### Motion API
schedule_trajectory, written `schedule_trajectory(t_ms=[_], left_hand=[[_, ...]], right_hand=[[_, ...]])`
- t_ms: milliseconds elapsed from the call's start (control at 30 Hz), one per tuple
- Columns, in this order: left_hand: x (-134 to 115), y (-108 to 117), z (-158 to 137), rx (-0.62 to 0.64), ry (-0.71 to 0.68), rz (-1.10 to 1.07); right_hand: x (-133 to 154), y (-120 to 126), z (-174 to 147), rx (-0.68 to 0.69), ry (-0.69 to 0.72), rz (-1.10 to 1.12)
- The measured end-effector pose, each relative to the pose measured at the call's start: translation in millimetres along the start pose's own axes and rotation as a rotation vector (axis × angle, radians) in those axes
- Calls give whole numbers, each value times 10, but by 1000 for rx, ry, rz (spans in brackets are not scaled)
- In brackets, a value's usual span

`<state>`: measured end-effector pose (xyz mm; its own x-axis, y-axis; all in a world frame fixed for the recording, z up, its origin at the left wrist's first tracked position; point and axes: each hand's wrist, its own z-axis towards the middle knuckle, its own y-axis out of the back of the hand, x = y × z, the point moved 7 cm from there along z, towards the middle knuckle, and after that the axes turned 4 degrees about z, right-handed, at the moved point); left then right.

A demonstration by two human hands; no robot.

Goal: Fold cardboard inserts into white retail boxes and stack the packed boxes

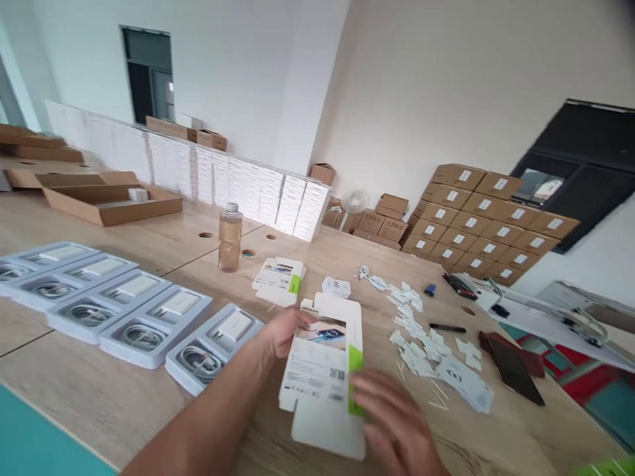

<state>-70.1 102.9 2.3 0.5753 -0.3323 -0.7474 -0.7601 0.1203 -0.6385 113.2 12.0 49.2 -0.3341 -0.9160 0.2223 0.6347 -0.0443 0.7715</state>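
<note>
My left hand (288, 330) grips the upper left edge of a flattened white carton (320, 373) with a printed picture and a green strip. The carton's end flap points toward me. My right hand (391, 416), a little blurred, has its fingers stretched over the green strip at the carton's right edge and appears to touch it. Just beyond lies a similar flat carton (278, 277). To the left stands a row of pale trays; the nearest tray (215, 347) carries a white charger (234, 327) and a coiled cable (199, 362).
A capped bottle (229, 241) stands past the trays. Small white paper pieces (419, 344), a black pen (448, 328) and a dark phone (516, 370) lie on the right. White boxes (238, 188) are stacked along the back, near an open cardboard box (116, 205).
</note>
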Motion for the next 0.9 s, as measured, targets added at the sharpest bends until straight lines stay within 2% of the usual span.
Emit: schedule_trajectory(t_ms=[67, 133, 200, 333, 433, 667, 733, 800, 900], left_hand=[[107, -90, 9, 46, 25, 85], [230, -213, -4, 108, 62, 219], [352, -337, -34, 159, 105, 359], [525, -522, -98, 215, 172, 546], [579, -571, -115, 217, 197, 615], [638, -563, -101, 213, 230, 684], [646, -557, -105, 215, 249, 694], [648, -565, -119, 237, 261, 701], [634, -584, -141, 267, 252, 688]], right_hand=[[-349, 80, -84, -109, -334, 62], [-661, 137, -213, -162, -616, 120], [-826, 141, -300, -140, -751, 240], [-813, 102, -288, 4, -743, 474], [-765, 66, -276, 92, -751, 554], [-820, 44, -348, 102, -823, 296], [-823, 19, -367, 101, -847, 436], [-820, -55, -404, 137, -896, 713], [-879, -158, -519, 91, -1071, 1100]])
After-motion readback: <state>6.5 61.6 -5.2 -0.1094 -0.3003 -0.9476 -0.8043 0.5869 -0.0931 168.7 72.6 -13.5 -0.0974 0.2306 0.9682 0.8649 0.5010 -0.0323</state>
